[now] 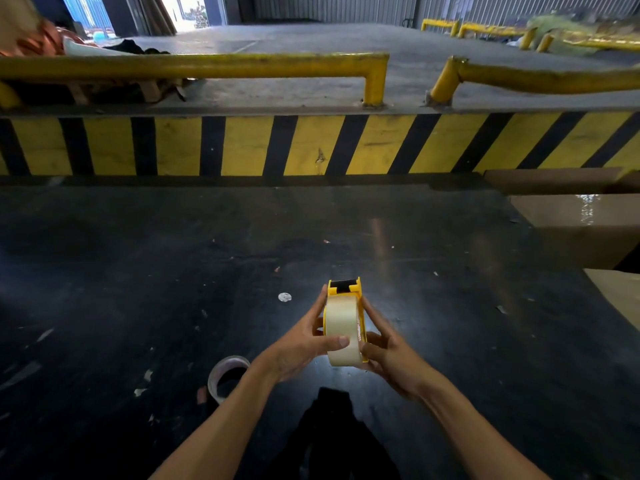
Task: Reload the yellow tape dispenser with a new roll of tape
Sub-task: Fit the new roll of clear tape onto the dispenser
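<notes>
Both bare forearms reach forward from the bottom edge and converge at the centre. The left hand point(304, 344) is cupped, fingers stretched forward, thumb laid across to the right. The right hand point(388, 351) faces it, palm inward, index finger extended forward, the other fingers apparently curled under, though they are partly hidden. Both wrists are nearly straight.

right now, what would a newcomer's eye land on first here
The yellow dispenser with a pale tape roll seated in it, held low in the middle between the left hand and right hand. Behind runs a yellow-and-black striped wall under yellow rails. An empty core lies on the dark floor by the left wrist.
</notes>
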{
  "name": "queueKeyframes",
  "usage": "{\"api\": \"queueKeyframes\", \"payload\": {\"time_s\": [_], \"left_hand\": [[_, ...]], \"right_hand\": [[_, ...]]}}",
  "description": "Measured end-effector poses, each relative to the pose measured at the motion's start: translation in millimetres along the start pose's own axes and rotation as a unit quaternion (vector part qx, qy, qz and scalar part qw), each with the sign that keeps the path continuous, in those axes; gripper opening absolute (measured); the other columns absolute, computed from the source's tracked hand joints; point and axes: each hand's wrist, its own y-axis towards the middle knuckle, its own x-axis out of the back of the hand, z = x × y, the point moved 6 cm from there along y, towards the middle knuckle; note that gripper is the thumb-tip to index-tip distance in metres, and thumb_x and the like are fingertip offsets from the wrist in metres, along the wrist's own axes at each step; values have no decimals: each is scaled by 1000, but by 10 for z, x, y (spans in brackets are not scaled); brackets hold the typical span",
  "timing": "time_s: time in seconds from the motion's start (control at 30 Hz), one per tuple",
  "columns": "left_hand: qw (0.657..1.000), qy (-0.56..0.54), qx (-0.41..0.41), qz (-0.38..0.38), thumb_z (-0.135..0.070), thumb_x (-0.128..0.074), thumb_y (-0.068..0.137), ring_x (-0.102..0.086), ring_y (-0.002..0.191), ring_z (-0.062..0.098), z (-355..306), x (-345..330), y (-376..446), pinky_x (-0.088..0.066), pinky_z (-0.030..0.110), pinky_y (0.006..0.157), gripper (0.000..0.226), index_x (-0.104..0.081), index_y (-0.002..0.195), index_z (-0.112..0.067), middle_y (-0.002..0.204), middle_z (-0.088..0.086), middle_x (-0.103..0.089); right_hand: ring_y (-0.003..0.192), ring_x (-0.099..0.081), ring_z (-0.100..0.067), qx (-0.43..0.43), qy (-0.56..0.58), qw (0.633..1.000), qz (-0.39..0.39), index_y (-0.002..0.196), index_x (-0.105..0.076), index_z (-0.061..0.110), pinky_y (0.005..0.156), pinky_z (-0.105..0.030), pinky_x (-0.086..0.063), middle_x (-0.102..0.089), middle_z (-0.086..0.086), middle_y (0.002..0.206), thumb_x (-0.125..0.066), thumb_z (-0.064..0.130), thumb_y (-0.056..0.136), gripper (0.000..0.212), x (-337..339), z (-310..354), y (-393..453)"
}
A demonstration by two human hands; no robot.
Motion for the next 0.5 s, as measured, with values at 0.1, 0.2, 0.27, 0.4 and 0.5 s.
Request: {"api": "queueKeyframes", "payload": {"time_s": [0.1,0.2,0.27,0.4,0.5], "left_hand": [[999,35,-4,-9,-40,-96,64,-53,135,35,7,-11,26,-45,63,111,123,-14,153,-59,153,11,-45],[998,51,-5,-20,-51,-94,61,-52,137,31,-7,-43,27,-46,60,112,128,-7,154,-59,155,5,-41],[999,36,-11,-28,-53,-92,62,-53,136,31,-20,-57,27,-47,59,110,120,-11,150,-64,153,5,-43],[997,41,-36,-54,-43,-91,66,-57,131,30,-58,-45,-23,-49,59,109,114,-14,148,-67,149,7,-48],[991,111,-44,-68,-40,-87,70,-61,125,24,-81,-50,-63,-53,53,106,116,-8,151,-65,143,1,-53]], "right_hand": [[122,-59,-33,4,-53,999,0,142,-29,64,98,-52,-54,-55,-14,134,-57,5,94,81,16,55,-15],[120,-60,-32,16,-88,996,-1,140,-27,66,97,-52,-54,-56,-12,131,-56,5,96,81,28,138,-36],[116,-61,-31,21,-126,992,-2,141,-25,66,96,-50,-56,-56,-12,126,-53,4,97,81,39,210,-47],[107,-62,-16,62,-239,969,-28,137,-29,61,98,-44,-54,-54,-7,125,-56,18,98,64,96,460,-72],[108,-55,1,169,-273,941,-112,136,-45,49,97,-34,-51,-54,5,125,-60,33,95,47,171,840,-138]]}}
